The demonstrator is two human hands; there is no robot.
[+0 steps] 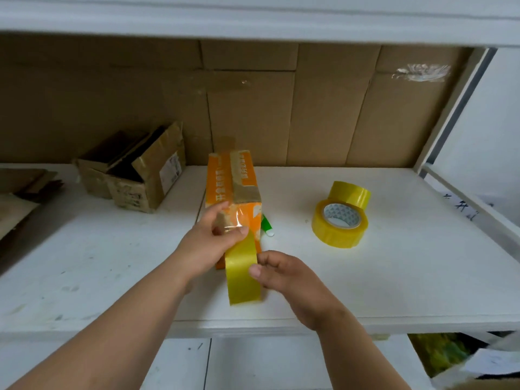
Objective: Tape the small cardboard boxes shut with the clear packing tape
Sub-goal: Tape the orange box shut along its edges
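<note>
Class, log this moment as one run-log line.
left hand: presses tape end on orange box | right hand: holds tape roll | spare rolls: on shelf

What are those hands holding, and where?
Right hand grips the tape roll by its side; left hand pinches the tape's free end against the orange box.

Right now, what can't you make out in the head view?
- Print on the orange box: blurred.
- Green item behind the box: mostly hidden by it.
- Core of the tape roll: roll is edge-on, right hand covers its side.
- Label on the brown open box: too small.
- Second spare roll: partly behind the front roll.
</note>
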